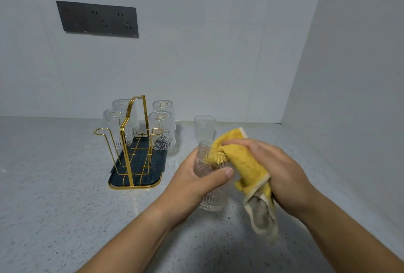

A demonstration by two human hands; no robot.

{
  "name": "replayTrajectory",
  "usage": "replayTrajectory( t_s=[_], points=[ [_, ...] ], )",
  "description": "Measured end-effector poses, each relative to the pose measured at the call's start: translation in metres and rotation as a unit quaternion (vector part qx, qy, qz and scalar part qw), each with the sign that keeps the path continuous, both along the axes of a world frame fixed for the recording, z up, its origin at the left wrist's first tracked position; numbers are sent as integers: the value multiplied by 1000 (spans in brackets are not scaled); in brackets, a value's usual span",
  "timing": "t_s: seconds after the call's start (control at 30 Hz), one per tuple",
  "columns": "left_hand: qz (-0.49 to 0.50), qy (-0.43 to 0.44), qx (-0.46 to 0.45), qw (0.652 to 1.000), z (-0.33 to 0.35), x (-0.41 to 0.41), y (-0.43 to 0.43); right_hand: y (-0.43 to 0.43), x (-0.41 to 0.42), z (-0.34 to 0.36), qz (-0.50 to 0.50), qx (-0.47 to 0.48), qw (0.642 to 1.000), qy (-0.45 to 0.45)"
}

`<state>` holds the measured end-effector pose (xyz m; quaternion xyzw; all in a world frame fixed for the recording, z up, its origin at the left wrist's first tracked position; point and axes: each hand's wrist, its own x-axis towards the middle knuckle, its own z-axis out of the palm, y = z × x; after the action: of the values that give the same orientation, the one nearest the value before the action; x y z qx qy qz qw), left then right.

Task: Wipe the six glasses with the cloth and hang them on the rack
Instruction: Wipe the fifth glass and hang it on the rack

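Soft even light, faint shadows, edges perhaps slightly warped

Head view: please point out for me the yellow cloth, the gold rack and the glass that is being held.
yellow cloth [247, 163]: head view, on its yellow middle face.
gold rack [125, 152]: head view, on the near upright of its handle.
held glass [213, 202]: head view, on its ribbed lower part.

Yellow cloth [247, 163] seemingly inside upright ribbed glass [213, 202]

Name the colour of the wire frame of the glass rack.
Gold; the rack stands on a dark tray with a gold rim. Seen in the head view.
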<state>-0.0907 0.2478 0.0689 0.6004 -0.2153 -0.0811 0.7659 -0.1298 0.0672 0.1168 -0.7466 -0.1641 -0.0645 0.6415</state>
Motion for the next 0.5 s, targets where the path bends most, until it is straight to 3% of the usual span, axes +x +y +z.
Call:
replayTrajectory(
  t_s=[0.13,0.23,0.4,0.5],
  points=[
    [-36,35,-5,999,4,-2,2,-5,10,4,8,-56,998,-6],
    [-98,74,-25,992,6,-6,5,-18,15,4,69,-30,997,30],
    [-264,163,-78,947,6,-7,14,-35,19,13,182,0,978,101],
    [-239,144,-57,959,5,-7,13,-36,22,8,174,13,979,109]
  ],
)
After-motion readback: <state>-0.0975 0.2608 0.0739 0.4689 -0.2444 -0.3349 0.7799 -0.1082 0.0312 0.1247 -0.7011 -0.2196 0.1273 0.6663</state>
